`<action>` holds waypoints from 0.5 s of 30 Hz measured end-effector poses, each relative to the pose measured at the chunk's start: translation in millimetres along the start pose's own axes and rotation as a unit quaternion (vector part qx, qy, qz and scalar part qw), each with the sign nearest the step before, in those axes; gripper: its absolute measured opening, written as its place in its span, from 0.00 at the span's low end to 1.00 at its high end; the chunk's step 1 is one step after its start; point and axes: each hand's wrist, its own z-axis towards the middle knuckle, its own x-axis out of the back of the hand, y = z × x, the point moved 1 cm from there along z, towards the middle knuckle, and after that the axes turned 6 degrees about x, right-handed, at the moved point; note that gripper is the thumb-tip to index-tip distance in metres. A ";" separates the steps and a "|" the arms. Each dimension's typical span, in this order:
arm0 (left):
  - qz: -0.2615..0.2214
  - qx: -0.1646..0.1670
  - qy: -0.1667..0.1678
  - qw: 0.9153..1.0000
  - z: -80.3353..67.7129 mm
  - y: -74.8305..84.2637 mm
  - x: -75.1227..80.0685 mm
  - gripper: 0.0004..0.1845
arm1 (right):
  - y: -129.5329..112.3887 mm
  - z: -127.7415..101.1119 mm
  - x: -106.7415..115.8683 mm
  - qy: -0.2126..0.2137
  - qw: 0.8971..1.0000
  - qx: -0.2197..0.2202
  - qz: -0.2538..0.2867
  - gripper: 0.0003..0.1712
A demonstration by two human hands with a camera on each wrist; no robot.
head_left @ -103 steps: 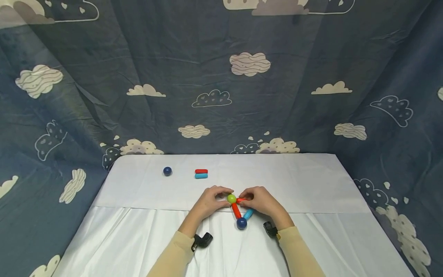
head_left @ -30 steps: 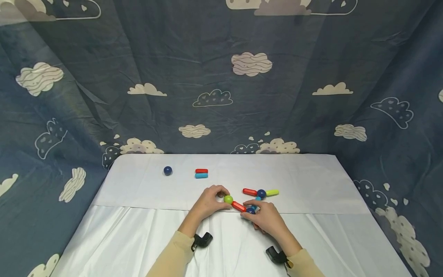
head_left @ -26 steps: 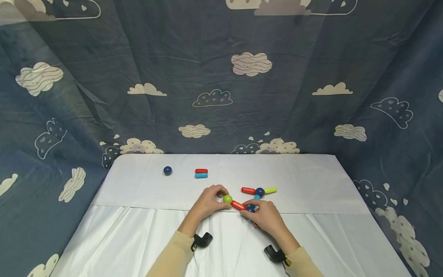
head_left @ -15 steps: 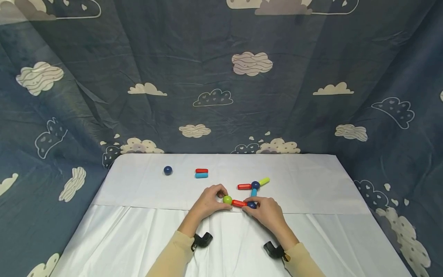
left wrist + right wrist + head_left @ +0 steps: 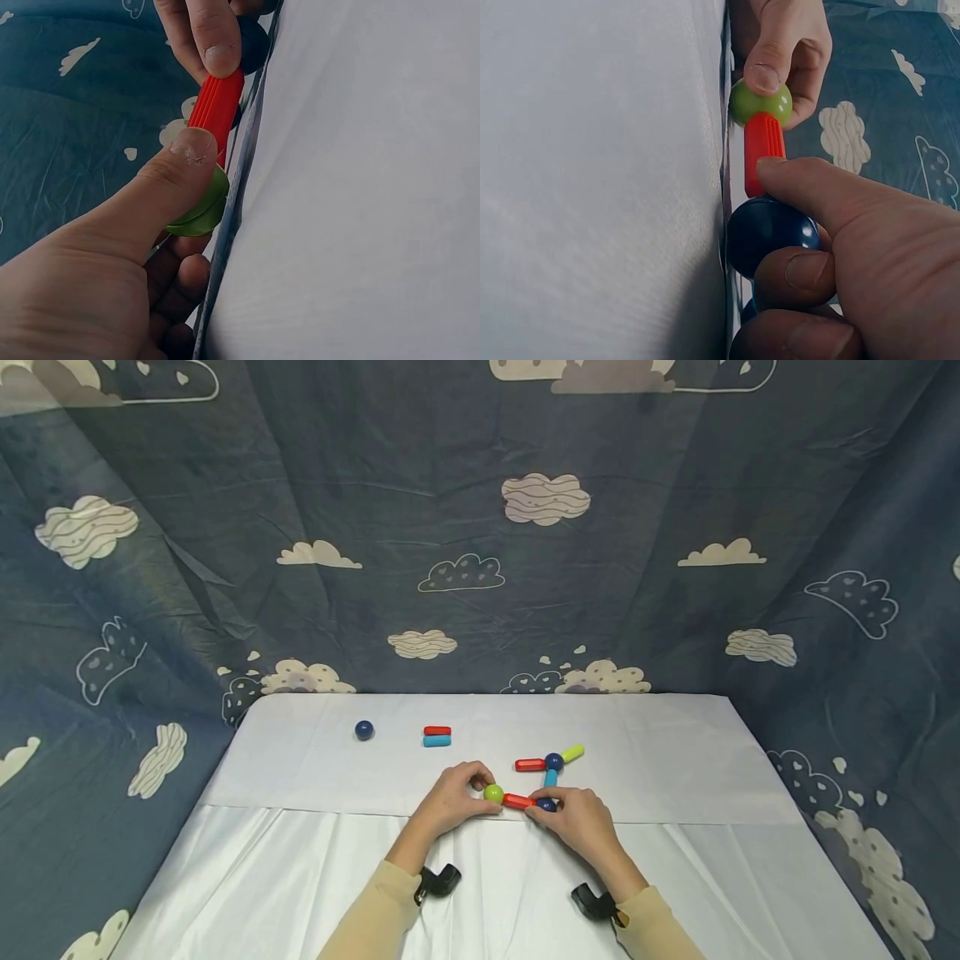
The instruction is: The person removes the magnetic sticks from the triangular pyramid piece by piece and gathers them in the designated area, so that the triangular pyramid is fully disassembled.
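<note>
I see my left hand [image 5: 450, 797] pinching the green ball [image 5: 493, 792]; my right hand [image 5: 576, 818] grips the navy ball [image 5: 547, 805], 1 red rod [image 5: 517, 801] joining them.

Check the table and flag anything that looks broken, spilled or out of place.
Nothing stands out. The left hand pinches the green ball, the right hand grips the dark blue ball, and a red rod joins them. The spare blue ball and stacked rods lie tidy and intact.
</note>
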 end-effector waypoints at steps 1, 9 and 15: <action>-0.003 0.001 -0.001 1.000 -0.3 0.3 0.2 0.18 | 0.0 -0.3 0.1 0.001 1.000 0.000 0.002 0.17; -0.045 0.015 -0.007 0.999 -1.8 0.1 1.9 0.18 | -0.1 -0.4 0.3 0.007 1.000 -0.005 0.009 0.18; -0.089 0.031 0.007 0.996 -1.4 -0.6 4.6 0.17 | 2.1 0.0 1.4 0.015 1.000 -0.012 0.005 0.18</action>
